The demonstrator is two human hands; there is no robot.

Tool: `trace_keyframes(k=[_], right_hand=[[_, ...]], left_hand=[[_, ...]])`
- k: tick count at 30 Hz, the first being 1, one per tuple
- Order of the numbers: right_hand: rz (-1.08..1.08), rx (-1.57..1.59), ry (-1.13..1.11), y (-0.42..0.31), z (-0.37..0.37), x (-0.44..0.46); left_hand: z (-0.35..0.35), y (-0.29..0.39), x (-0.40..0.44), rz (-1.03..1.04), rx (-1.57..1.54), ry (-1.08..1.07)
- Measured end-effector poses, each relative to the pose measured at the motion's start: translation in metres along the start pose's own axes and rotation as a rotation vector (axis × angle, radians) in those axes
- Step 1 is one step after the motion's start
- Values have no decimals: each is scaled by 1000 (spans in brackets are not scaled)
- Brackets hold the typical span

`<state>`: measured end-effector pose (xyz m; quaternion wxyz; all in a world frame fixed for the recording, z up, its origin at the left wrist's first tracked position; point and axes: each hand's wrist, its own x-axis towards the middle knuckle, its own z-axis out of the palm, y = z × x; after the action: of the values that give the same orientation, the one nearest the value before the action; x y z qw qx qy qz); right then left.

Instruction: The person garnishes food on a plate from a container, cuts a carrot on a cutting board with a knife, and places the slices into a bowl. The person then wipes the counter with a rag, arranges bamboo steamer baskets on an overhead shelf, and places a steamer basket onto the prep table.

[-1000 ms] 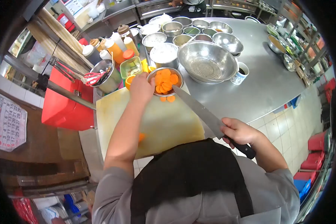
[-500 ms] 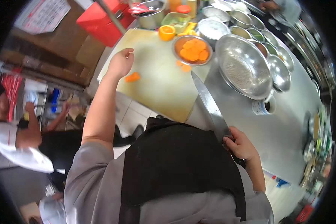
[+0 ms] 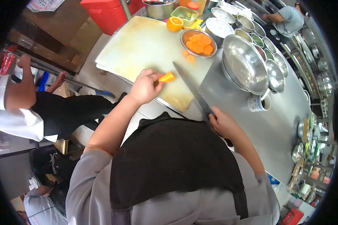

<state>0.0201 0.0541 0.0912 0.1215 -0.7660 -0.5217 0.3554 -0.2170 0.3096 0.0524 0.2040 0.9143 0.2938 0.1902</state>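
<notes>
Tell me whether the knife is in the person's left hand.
No, the right hand holds the knife, while the left hand holds a carrot piece.

Over the far left of the cutting board (image 3: 135, 43) a hand could pass. The left hand (image 3: 145, 87) blocks its near edge, the knife (image 3: 192, 87) crosses its right part, the carrot bowl (image 3: 183, 39) crowds its far right corner; right of it stands a steel bowl (image 3: 247, 65).

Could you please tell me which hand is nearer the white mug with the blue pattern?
Right. The right hand, holding the long steel knife, is left of the mug, towards the person; the left hand is farther left, holding an orange carrot piece over the pale cutting board.
</notes>
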Motion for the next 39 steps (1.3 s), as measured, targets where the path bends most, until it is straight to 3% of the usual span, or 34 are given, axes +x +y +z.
trace_keyframes(k=[7,13,21,27,31,39], right_hand=[[24,-138,117,-21,26,5],[126,-170,143,-30,33,-8],[-75,-98,127,5,8,-1],[-80,-56,19,22,-8,22],[-141,-80,61,13,-15,30],[-185,-241,115,-27,-24,32]], left_hand=[[28,5,4,139,-165,241],[36,5,4,93,-155,338],[34,10,7,19,-187,295],[50,22,16,-21,-111,277],[52,22,12,-4,-149,379],[49,18,13,65,-131,338]])
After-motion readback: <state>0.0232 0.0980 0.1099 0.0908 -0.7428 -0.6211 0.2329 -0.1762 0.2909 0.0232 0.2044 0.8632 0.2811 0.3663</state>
